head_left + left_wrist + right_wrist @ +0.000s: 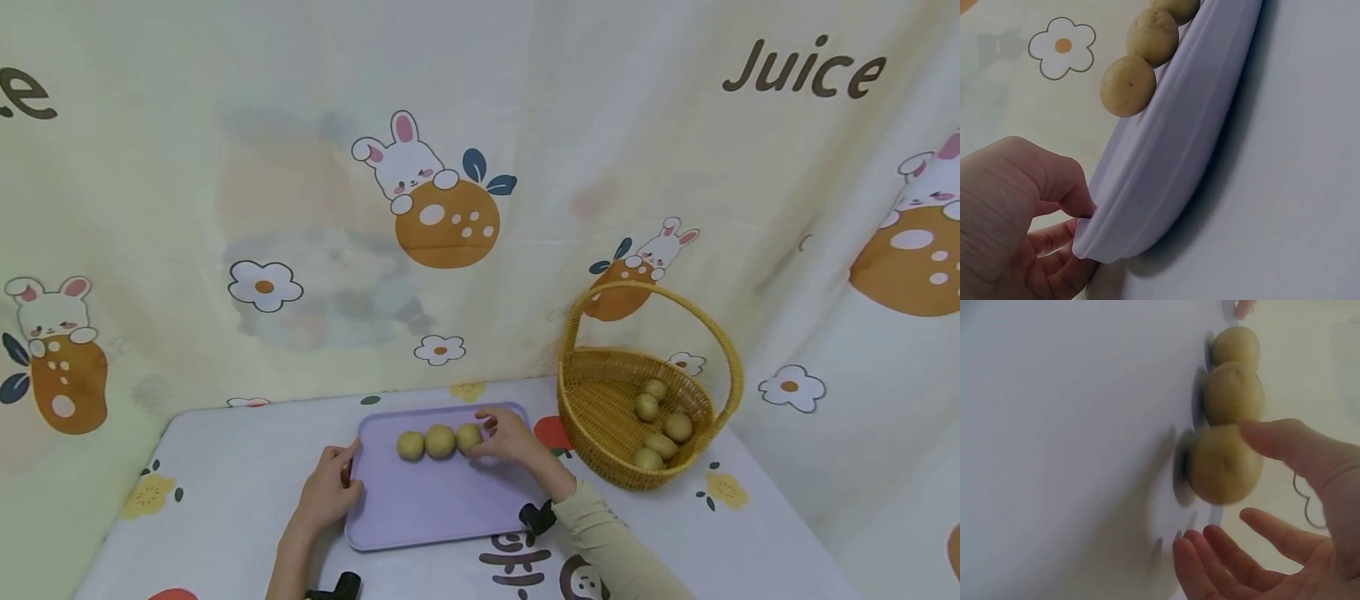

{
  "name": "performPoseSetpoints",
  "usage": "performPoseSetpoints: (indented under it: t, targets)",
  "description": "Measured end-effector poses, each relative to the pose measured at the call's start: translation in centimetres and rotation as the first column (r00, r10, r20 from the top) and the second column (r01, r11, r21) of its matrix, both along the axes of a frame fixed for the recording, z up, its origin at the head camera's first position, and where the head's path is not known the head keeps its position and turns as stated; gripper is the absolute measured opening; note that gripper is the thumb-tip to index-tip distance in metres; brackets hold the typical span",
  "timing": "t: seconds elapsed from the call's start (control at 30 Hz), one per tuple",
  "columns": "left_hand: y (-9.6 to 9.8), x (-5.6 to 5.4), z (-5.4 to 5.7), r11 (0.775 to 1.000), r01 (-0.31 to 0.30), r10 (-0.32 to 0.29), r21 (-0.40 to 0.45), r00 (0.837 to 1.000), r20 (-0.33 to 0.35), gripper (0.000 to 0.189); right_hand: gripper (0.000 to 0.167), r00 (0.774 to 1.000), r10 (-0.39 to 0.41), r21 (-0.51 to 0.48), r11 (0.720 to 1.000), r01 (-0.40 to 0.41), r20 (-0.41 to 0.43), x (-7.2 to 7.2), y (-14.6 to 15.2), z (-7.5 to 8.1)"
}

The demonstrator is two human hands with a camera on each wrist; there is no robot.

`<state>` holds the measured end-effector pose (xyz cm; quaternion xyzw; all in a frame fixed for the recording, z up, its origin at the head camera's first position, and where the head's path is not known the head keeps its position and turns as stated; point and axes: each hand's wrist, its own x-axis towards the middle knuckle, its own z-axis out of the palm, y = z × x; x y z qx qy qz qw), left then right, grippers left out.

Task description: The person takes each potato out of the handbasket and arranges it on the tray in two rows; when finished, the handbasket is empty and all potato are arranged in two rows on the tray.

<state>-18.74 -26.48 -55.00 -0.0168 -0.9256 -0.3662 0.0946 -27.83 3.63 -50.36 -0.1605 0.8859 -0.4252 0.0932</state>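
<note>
Three round yellow potatoes lie in a row on a lilac tray [420, 508], near its far side: a left one [410, 446], a middle one [440, 441] and a right one [468, 437]. My left hand [327, 487] grips the tray's left rim; in the left wrist view the thumb and curled fingers pinch its edge [1141, 187]. Around the right potato [1225, 465] is my right hand [508, 435], its fingers spread. The right wrist view has the thumb overlapping that potato's upper edge, while the other fingers stand apart from it; contact by the thumb is hard to tell.
Right of the tray stands a yellow wicker basket [600, 467] with a tall handle, holding several potatoes [678, 427]. A printed white cloth [225, 500] covers the table. Behind it hangs a curtain [300, 183] with rabbit and fruit prints.
</note>
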Motion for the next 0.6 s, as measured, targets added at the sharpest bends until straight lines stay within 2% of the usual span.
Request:
performPoseSetpoints:
  t: [0.33, 0.6]
  targets:
    - [-0.2, 0.1, -0.2, 1.000, -0.011, 0.011, 0.005, 1.000, 0.022, 0.065, 0.039, 0.998, -0.046, -0.044, 0.998, 0.044, -0.032, -0.4, 3.2, 2.7]
    - [0.0, 0.0, 0.0, 1.000, -0.011, 0.010, 0.021, 0.999, 0.038, 0.066, 0.036, 0.984, -0.116, -0.082, 0.991, 0.105, -0.136, -0.8, 9.1, 5.8]
